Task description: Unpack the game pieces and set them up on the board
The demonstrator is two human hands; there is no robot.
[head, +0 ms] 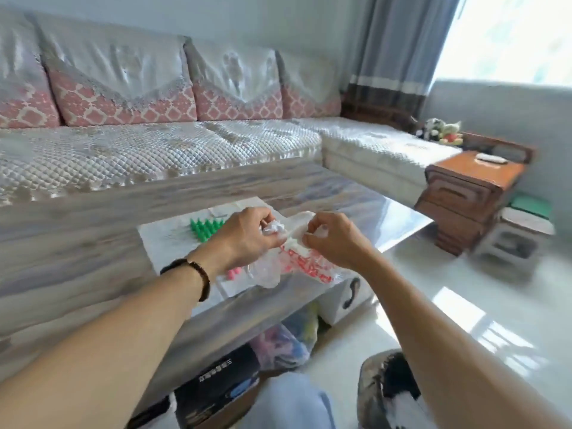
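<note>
I have both hands on a thin plastic bag (291, 261) held just above the near edge of the tabletop (93, 218): my left hand (247, 236) pinches a crumpled bunch of its top and my right hand (331, 239) pinches the neck just beside it, so each grip is closed on the film and neither is free. The bag looks weightless, limp and a little slick, so I judge it will slip or tear rather than resist; the place to hold is the gathered neck where the film is thick, pulling apart gently so nothing spills. It is clear to milky with red printing across its lower part, and I cannot tell what pieces remain inside. Under it lies the white board (167, 239), towards the right end of the tabletop, with a cluster of green pegs (205, 228) standing near its far side and a few pink pegs (232, 273) just showing at its near edge below my left wrist
</note>
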